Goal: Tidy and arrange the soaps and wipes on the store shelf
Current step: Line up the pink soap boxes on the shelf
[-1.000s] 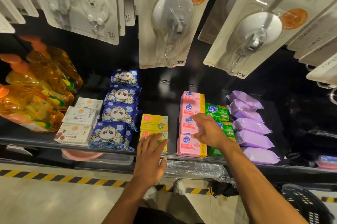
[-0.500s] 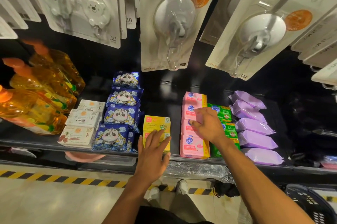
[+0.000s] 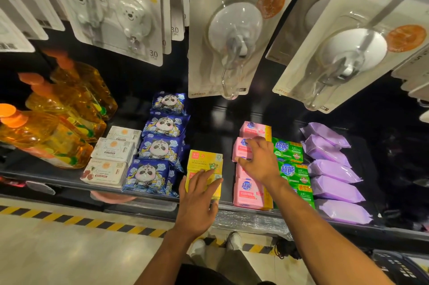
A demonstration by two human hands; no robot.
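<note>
On the black shelf (image 3: 209,120) a column of pink soap packs (image 3: 249,192) runs front to back. My right hand (image 3: 260,159) is closed around the second pink pack from the back (image 3: 241,151), thumb at its front edge. My left hand (image 3: 199,194) lies flat with spread fingers on the front yellow soap box (image 3: 217,188); a second yellow box (image 3: 205,158) sits behind it. Green soap packs (image 3: 289,152) lie right of the pink ones, then purple wipe packs (image 3: 332,168). Blue panda wipe packs (image 3: 160,148) and white soap boxes (image 3: 109,168) lie to the left.
Orange detergent bottles (image 3: 53,122) lean at the far left of the shelf. Carded suction hooks (image 3: 234,36) hang above the shelf. Below runs a yellow-black floor stripe (image 3: 81,219), and a dark basket (image 3: 399,266) sits at bottom right. My shoes (image 3: 233,240) show under the shelf.
My right hand moved back along the pink column from the front packs to the second pack from the back and gripped it. My left hand slid further onto the front yellow box.
</note>
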